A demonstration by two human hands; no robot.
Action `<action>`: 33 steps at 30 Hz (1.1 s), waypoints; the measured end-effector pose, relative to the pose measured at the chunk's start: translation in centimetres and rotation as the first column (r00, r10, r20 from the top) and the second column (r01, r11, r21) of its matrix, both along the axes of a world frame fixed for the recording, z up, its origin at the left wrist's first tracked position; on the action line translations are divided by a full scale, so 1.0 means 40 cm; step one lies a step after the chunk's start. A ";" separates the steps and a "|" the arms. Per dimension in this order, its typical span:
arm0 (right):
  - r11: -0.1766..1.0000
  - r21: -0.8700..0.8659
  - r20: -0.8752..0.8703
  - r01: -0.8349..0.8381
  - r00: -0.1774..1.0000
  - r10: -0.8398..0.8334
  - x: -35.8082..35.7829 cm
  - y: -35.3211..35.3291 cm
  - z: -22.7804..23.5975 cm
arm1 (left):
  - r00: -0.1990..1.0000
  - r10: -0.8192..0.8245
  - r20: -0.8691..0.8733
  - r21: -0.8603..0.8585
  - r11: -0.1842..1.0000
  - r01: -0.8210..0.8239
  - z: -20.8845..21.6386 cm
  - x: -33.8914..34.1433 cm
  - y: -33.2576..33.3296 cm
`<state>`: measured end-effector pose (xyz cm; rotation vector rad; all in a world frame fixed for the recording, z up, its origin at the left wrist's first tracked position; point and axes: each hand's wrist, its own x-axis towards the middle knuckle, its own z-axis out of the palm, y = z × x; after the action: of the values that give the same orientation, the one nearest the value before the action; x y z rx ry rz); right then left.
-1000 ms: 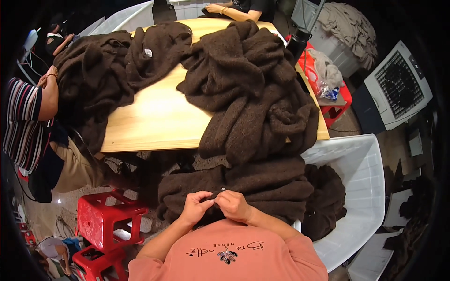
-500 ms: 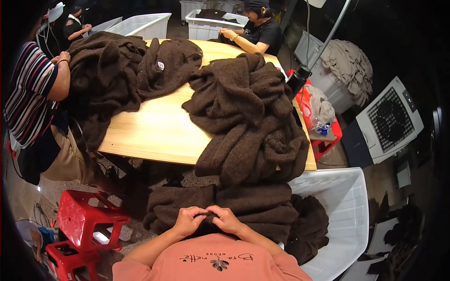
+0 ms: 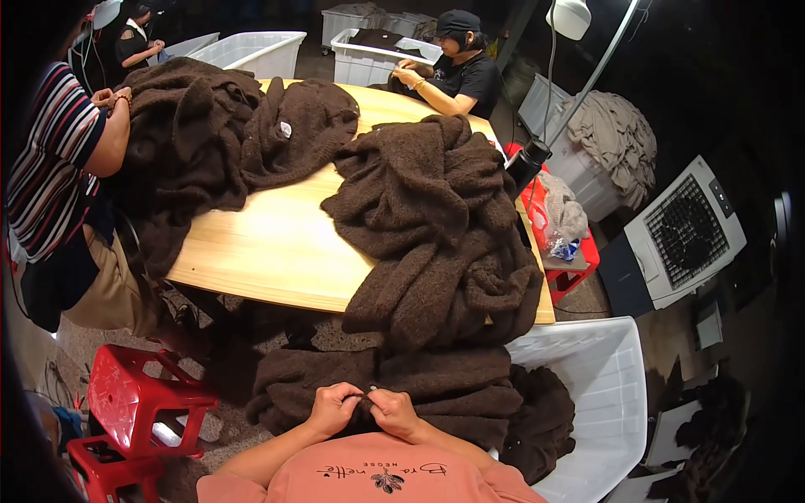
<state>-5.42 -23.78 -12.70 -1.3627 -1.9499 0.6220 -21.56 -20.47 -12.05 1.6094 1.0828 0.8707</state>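
Note:
A length of dark brown knit cloth (image 3: 444,381) lies across my lap, below the near edge of the table. My left hand (image 3: 337,408) is closed in a pinch on a fold of it, thumb and forefinger together. Close beside it, my right hand (image 3: 396,414) pinches the same piece, its fingers curled in. A small dark tip with a pale glint shows between the two hands; what it belongs to I cannot make out. More of the brown knit (image 3: 541,423) hangs down on the right into a white plastic bin (image 3: 610,394).
Brown knit heaps (image 3: 419,193) cover much of the wooden table (image 3: 268,243). Red stools (image 3: 126,394) stand at left. A person in stripes (image 3: 63,159) handles cloth at left; another in black (image 3: 470,80) works across the table. An air cooler (image 3: 688,235) stands at right.
The whole view has shifted slightly. My right fingers have curled in tighter, and a small tip now shows between my hands. The person across the table holds their hands differently.

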 end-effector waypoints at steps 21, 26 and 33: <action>0.983 -0.094 -0.060 0.159 0.985 -0.165 -0.008 0.029 -0.034 | 0.928 0.191 -0.320 0.339 0.938 -0.077 -0.022 0.006 0.004; 0.959 -0.155 -0.187 0.239 0.946 -0.266 0.013 0.005 -0.031 | 0.898 0.205 -0.389 0.505 0.863 0.021 0.010 -0.042 0.021; 0.953 -0.210 -0.213 0.221 0.940 -0.265 0.022 -0.001 -0.041 | 0.798 0.319 -0.511 0.542 0.840 0.012 0.011 -0.074 0.042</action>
<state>-4.52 -23.81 -14.34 -1.5347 -1.5333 0.8190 -24.50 -18.78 -11.61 2.3820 1.5181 0.8412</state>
